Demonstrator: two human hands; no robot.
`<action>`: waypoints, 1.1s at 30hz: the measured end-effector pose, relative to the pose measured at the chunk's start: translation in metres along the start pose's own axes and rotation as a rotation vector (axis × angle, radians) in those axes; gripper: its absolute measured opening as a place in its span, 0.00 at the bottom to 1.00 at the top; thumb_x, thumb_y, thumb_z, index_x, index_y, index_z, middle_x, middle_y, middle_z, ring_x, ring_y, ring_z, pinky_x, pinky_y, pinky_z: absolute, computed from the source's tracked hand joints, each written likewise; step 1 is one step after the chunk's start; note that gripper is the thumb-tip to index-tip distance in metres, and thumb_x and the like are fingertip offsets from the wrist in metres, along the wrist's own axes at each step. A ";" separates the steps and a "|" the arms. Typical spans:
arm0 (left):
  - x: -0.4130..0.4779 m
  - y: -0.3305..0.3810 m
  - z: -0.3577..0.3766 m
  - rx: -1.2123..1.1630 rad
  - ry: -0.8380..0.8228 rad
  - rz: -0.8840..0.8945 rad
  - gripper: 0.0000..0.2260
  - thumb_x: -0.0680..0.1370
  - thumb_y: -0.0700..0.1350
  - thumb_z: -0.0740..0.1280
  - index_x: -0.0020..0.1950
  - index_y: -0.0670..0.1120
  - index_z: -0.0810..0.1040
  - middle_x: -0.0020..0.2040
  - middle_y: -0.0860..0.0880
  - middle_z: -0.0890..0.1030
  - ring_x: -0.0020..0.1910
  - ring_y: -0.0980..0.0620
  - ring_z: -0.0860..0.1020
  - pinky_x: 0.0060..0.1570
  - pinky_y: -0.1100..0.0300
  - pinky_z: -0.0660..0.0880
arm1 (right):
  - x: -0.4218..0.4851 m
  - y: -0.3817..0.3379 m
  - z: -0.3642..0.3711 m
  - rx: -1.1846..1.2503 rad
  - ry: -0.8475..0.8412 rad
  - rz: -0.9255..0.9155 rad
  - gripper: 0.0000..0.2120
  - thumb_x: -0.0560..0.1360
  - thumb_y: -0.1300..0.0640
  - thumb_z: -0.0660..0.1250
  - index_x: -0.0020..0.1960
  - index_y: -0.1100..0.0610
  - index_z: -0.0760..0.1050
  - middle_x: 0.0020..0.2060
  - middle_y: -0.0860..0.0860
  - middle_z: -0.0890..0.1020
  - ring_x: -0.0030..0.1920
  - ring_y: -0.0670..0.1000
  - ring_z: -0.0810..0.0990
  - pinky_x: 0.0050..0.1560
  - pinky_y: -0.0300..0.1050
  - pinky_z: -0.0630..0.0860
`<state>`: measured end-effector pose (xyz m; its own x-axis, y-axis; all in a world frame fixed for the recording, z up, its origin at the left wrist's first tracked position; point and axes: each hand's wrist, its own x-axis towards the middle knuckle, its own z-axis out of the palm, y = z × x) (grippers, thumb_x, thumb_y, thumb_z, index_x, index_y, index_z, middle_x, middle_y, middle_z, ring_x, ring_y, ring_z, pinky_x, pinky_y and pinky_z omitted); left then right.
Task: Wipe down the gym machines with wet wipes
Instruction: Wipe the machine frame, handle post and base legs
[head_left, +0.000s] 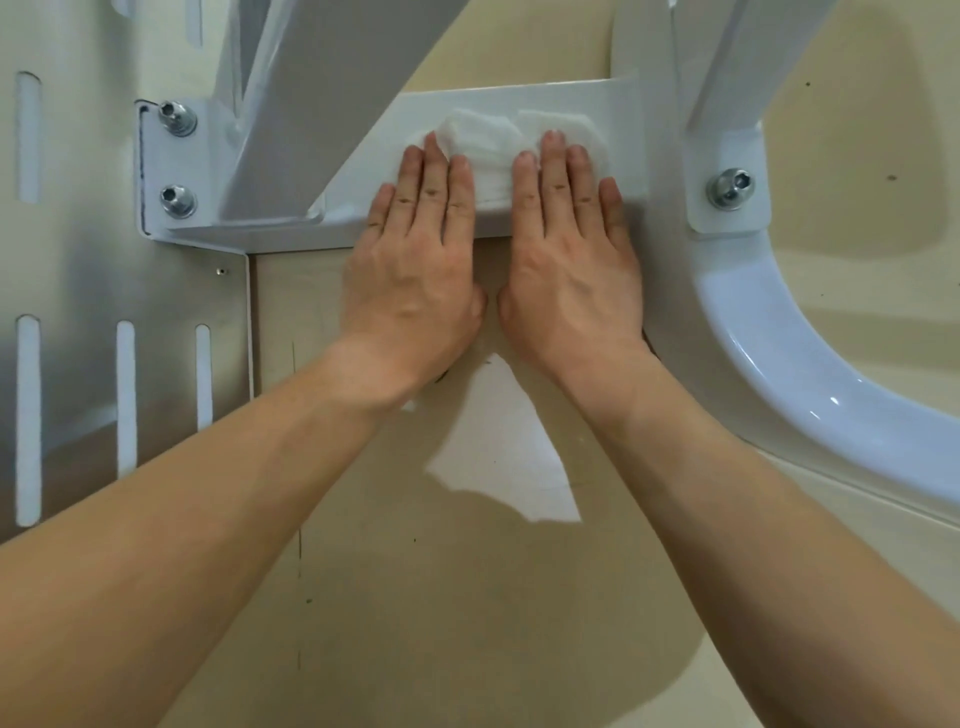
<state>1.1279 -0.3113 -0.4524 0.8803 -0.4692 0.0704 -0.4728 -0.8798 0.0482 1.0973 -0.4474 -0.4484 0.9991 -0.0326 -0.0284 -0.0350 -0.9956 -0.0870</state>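
Observation:
A white metal beam (566, 104) of the gym machine's base frame runs across the upper middle of the head view. Two white wet wipes lie flat on it: one wipe (480, 132) under my left hand (415, 260), the other wipe (558, 122) under my right hand (571, 254). Both hands lie side by side with straight fingers pressing the wipes onto the beam. The fingers cover the near parts of both wipes.
A brushed steel slotted plate (104, 291) fills the left side, beside a white bracket with two bolts (176, 119). A curved white tube (779, 353) with a bolted bracket (730, 187) sweeps down the right. Beige floor (467, 597) lies below, with a bright light patch.

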 end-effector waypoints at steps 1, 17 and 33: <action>-0.002 -0.001 0.000 0.007 0.002 -0.022 0.34 0.76 0.46 0.55 0.80 0.35 0.52 0.80 0.34 0.54 0.80 0.38 0.53 0.77 0.46 0.50 | 0.000 -0.001 0.000 0.013 -0.018 0.004 0.34 0.79 0.54 0.55 0.81 0.63 0.49 0.80 0.61 0.52 0.81 0.60 0.49 0.78 0.56 0.44; 0.012 0.002 0.007 0.038 0.030 0.071 0.29 0.81 0.42 0.57 0.79 0.35 0.52 0.79 0.33 0.54 0.79 0.37 0.54 0.77 0.45 0.52 | 0.005 0.010 -0.004 0.045 -0.031 0.088 0.32 0.79 0.59 0.54 0.80 0.64 0.50 0.80 0.62 0.52 0.80 0.60 0.51 0.78 0.54 0.47; 0.032 -0.016 -0.004 -0.004 -0.046 -0.256 0.51 0.71 0.71 0.65 0.79 0.36 0.55 0.77 0.33 0.60 0.76 0.36 0.62 0.74 0.45 0.60 | 0.044 0.010 -0.019 0.051 -0.205 -0.166 0.32 0.83 0.56 0.52 0.82 0.53 0.40 0.81 0.51 0.41 0.81 0.52 0.41 0.79 0.54 0.39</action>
<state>1.1635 -0.3125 -0.4473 0.9720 -0.2347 0.0101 -0.2349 -0.9700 0.0629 1.1413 -0.4608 -0.4316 0.9653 0.1547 -0.2105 0.1227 -0.9798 -0.1576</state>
